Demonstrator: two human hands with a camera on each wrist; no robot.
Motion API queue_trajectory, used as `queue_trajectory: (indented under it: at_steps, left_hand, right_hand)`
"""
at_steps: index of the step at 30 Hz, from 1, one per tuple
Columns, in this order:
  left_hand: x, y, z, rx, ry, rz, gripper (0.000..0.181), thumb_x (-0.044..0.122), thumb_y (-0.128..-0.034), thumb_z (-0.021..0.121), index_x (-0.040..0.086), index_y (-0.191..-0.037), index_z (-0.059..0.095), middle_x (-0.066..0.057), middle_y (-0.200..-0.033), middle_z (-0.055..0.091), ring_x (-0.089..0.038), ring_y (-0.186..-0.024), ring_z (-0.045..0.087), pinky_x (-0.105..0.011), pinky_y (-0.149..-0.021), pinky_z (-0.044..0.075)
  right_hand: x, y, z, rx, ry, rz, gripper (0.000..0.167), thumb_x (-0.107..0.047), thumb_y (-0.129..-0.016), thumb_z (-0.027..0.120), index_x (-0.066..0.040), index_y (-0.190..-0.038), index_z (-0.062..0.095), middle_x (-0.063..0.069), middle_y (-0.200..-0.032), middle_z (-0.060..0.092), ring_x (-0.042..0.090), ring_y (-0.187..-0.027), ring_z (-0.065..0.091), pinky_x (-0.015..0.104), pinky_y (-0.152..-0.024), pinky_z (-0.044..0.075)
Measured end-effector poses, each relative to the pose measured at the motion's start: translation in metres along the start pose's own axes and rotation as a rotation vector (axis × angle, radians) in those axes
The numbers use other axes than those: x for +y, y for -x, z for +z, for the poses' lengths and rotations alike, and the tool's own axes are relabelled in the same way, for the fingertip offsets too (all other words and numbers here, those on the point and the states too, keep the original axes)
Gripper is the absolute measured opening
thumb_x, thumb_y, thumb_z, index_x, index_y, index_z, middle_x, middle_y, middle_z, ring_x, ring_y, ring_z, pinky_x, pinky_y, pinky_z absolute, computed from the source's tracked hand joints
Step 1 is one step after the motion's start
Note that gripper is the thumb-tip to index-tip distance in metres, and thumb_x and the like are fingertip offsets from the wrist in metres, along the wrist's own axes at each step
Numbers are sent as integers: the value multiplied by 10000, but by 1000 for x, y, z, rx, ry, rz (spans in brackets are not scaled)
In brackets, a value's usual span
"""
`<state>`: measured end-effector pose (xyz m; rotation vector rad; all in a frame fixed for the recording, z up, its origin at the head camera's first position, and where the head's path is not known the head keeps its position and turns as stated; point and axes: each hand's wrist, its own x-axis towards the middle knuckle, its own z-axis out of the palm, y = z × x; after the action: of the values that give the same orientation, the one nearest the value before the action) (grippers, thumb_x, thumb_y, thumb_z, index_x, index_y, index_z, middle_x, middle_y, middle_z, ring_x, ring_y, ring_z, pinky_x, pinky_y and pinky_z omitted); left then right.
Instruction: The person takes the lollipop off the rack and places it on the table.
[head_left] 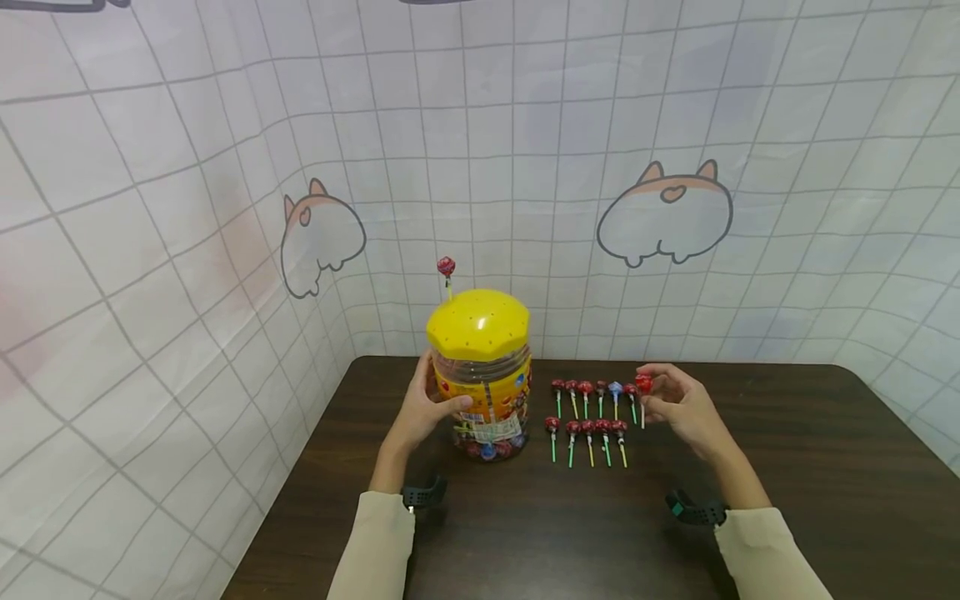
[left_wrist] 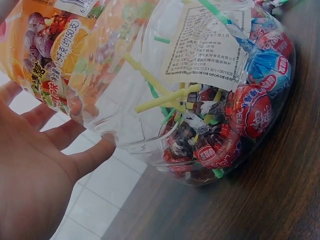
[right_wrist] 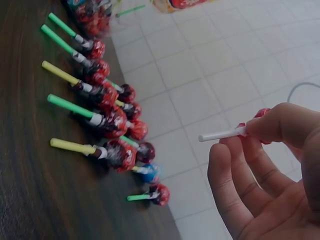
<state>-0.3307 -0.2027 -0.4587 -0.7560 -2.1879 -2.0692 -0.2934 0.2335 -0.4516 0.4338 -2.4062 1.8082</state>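
Note:
A clear plastic candy jar (head_left: pixel 491 404) with a yellow lid (head_left: pixel 480 321) stands on the table, and lollipops (left_wrist: pixel 250 110) show through its lower wall. My left hand (head_left: pixel 427 408) holds the jar's left side, thumb across the front. One lollipop (head_left: pixel 446 267) sticks up at the lid's back left. My right hand (head_left: pixel 678 408) pinches a red lollipop (head_left: pixel 643 383) just below its candy; its white stick (right_wrist: pixel 220 135) points out past the fingers. Between the hands, several lollipops lie in two rows, a back row with a blue one (head_left: pixel 616 388) and a front row (head_left: pixel 588 427).
The dark wooden table (head_left: pixel 547 533) reaches back to a white grid-patterned cloth (head_left: pixel 517 167) with cartoon animal drawings. The cloth also runs along the left side. Each wrist wears a dark band, such as the right band (head_left: pixel 697 510).

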Motion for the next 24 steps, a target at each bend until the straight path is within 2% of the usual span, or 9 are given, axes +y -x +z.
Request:
queue_trajectory:
  at_steps: [8, 15, 24]
  left_hand:
    - [-1, 1, 0, 9, -10, -1, 917, 203, -895, 803, 360, -1591, 227, -82, -1473, 471, -288, -1305, 537, -482, -1057, 530]
    - [0, 1, 1, 6, -13, -8, 919, 228, -889, 811, 376, -1587, 231, -84, -1470, 473, -316, -1300, 538, -502, -1043, 536]
    - [2, 1, 1, 5, -10, 0, 915, 213, -891, 809, 363, -1588, 236, -90, -1466, 477, -289, -1294, 544, -484, -1049, 534]
  right_hand:
    - [17, 0, -1, -62, 49, 28, 408, -22, -986, 638, 20, -1371, 512, 182, -990, 609, 155, -852, 685, 393, -737, 638]
    - [31, 3, -4, -115, 80, 106, 418, 4, -976, 632, 21, -1371, 496, 235, -991, 603, 191, -855, 691, 394, -747, 635]
    - [43, 3, -5, -193, 79, 173, 434, 35, -964, 611, 38, -1374, 471, 213, -953, 622, 238, -842, 686, 387, -715, 617]
